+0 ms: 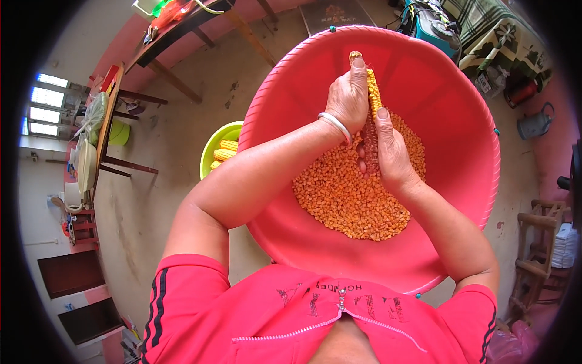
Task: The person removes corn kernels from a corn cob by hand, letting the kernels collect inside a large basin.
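Over a large red plastic basin (459,150), my left hand (349,98) grips the far end of a partly shelled corn ear (374,93). My left thumb lies along the ear, and a silvery bangle circles that wrist. Closer to me, my right hand (394,152) is closed around a stripped reddish cob section (371,145), thumb up against the yellow kernels. Whether the kernelled part and the bare part are one ear or two pressed together, I cannot tell. Beneath both hands, loose orange corn kernels (359,207) lie heaped on the basin's bottom.
Left of the basin, a lime-green tub (205,152) holds several unshelled corn ears (223,154), partly hidden by my left arm. Wooden tables (109,113) stand along the left. A teal appliance (439,34) sits beyond the basin; a wooden stool (536,245) and a grey-blue jug (535,123) are on the right.
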The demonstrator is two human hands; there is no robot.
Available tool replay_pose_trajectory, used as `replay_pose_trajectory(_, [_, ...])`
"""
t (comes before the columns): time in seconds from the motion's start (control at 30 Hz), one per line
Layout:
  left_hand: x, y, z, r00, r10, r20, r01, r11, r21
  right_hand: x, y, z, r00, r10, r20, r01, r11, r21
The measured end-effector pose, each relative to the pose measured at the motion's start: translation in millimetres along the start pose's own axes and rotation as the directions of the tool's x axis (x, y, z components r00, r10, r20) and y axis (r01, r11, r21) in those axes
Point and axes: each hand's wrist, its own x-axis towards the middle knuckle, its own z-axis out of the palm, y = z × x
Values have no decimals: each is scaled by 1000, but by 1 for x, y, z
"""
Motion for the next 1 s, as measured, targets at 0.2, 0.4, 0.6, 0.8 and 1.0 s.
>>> replay_pose_trajectory(0.2, [-3,3,0,999,-2,-35,1,1000,-13,1,3,-3,1000,25,10,-25,1000,18])
replay_pose_trajectory(0.4, [0,-10,4,996,-27,-86,9,979,-202,-5,-8,1,981,193,16,-188,933,305])
replay_pose_trajectory(0.6, [8,-12,8,984,-166,64,178,931,-318,1,-5,0,998,29,-50,-25,995,92])
replay_pose_trajectory(0.8, [3,-5,0,988,-41,151,51,997,-66,2,-5,-6,996,-25,82,27,999,-19])
replay_pose_trajectory(1.0, [10,-13,-7,990,101,93,-91,990,-110,-4,-13,-2,999,-3,45,2,1000,29])
